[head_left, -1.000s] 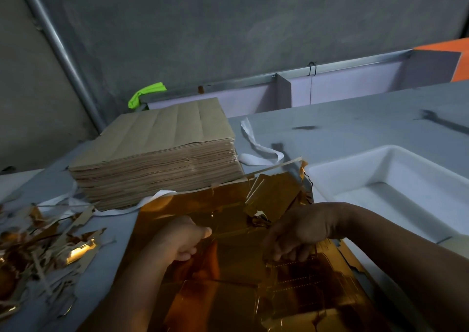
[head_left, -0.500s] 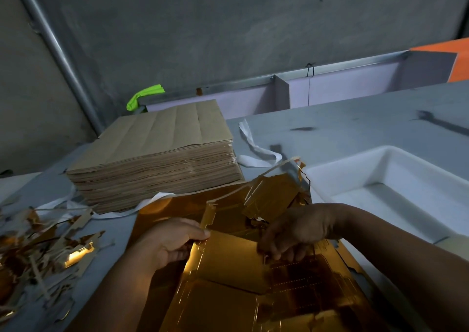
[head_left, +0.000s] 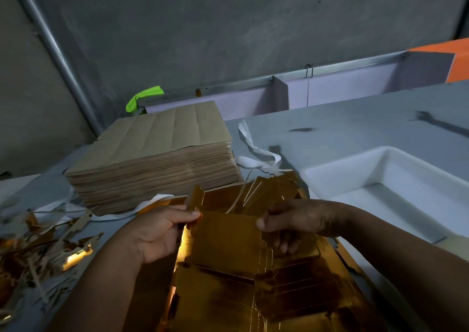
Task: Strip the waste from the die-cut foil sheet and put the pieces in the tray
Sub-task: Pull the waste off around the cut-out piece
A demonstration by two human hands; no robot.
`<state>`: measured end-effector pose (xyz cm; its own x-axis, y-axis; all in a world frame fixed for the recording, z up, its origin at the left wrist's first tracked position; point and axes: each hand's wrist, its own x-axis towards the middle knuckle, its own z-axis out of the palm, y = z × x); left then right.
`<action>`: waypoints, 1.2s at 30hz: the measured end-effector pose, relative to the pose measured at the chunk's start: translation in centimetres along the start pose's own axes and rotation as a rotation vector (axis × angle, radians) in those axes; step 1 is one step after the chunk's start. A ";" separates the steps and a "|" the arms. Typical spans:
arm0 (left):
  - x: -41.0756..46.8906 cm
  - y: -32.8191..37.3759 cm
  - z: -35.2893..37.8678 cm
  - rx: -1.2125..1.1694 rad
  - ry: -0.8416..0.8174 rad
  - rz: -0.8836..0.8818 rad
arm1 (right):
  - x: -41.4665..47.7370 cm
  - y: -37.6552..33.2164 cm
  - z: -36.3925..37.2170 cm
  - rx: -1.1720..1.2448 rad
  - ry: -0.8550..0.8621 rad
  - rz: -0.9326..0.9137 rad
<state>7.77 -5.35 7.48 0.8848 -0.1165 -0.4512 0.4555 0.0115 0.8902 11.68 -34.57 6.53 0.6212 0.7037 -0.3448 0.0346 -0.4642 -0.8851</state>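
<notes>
A gold die-cut foil sheet [head_left: 228, 263] lies in front of me, its far part lifted off the table. My left hand [head_left: 157, 232] pinches the sheet's left edge between thumb and fingers. My right hand [head_left: 297, 220] grips the sheet's upper right part, thumb on top and fingers curled under. Beyond my hands a partly torn gold piece [head_left: 269, 192] with thin loose strips sticks up. The white tray [head_left: 342, 172] stands to the right, its inside bare where I can see it.
A thick stack of brown sheets [head_left: 157, 154] stands at the back left. Gold and brown waste scraps [head_left: 43, 245] are piled on the left of the grey table [head_left: 355, 123]. White straps [head_left: 253, 151] lie behind the sheet. A wall and a pipe are beyond.
Both hands have lifted the sheet's far part and pulled it apart. The left hand moved right to the sheet's left edge, and the torn gold piece now stands higher.
</notes>
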 end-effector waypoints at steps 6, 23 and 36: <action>0.2 1.1 1.4 -0.046 0.031 0.043 | -0.1 -0.1 0.0 -0.003 -0.027 -0.021; 3.6 2.2 4.3 -0.100 0.304 0.199 | 0.2 0.2 -0.5 0.054 0.245 -0.058; 4.6 -1.5 4.6 0.149 0.413 0.244 | 0.4 0.0 -0.7 0.064 0.363 -0.020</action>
<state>10.74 -10.46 4.36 0.9428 0.2747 -0.1889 0.2376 -0.1560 0.9588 12.44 -34.68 6.61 0.8584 0.4706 -0.2040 0.0079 -0.4097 -0.9122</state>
